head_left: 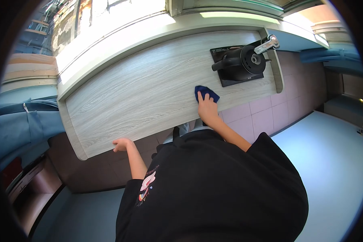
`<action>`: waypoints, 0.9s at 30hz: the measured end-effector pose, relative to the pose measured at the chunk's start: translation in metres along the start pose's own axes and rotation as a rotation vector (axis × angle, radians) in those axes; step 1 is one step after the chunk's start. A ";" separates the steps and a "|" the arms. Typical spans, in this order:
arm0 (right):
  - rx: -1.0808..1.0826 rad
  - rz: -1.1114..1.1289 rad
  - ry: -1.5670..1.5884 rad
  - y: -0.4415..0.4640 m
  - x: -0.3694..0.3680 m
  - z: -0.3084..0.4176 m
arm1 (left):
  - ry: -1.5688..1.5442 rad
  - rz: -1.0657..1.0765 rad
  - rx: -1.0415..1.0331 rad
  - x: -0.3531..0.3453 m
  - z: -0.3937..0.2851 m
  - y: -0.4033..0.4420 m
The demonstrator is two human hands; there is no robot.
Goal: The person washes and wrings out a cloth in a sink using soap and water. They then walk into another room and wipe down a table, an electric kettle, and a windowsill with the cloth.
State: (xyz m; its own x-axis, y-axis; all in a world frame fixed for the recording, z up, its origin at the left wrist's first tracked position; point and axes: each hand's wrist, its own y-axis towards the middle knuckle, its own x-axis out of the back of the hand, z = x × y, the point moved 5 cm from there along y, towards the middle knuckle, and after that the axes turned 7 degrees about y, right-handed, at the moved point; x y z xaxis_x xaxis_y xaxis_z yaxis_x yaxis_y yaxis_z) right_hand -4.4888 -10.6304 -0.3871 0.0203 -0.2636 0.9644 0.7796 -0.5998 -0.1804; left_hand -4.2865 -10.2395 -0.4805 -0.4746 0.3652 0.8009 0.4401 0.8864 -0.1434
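A dark blue cloth (pixel 210 92) lies on the light wood-grain desktop (pixel 141 80), near its front edge and right of the middle. My right hand (pixel 207 107) is on the cloth, its fingers spread and pressing it flat against the surface. At the desk's front edge on the left is my left hand (pixel 122 144), touching the edge with its fingers apart and nothing held.
A black kettle-like appliance (pixel 244 62) with a silver-topped handle stands on a black plate (pixel 226 80) at the desk's right end. A raised rim (pixel 149 35) runs along the back. Blue curtains (pixel 28 125) hang at the left.
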 end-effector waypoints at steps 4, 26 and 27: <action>0.028 0.108 -0.027 -0.005 -0.016 0.003 | -0.013 -0.015 -0.011 0.005 0.002 -0.002; -0.180 0.073 -0.009 0.029 -0.011 -0.046 | -0.077 0.040 0.002 0.011 -0.003 -0.010; -0.205 0.113 0.070 0.005 -0.008 -0.049 | -0.058 0.028 -0.001 0.011 0.001 -0.008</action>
State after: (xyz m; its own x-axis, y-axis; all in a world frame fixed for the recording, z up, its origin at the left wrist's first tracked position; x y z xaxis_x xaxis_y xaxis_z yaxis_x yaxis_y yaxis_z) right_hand -4.5158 -10.6680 -0.4048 0.0509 -0.3853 0.9214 0.6315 -0.7023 -0.3286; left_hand -4.2953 -10.2422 -0.4713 -0.5053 0.4054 0.7618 0.4545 0.8754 -0.1643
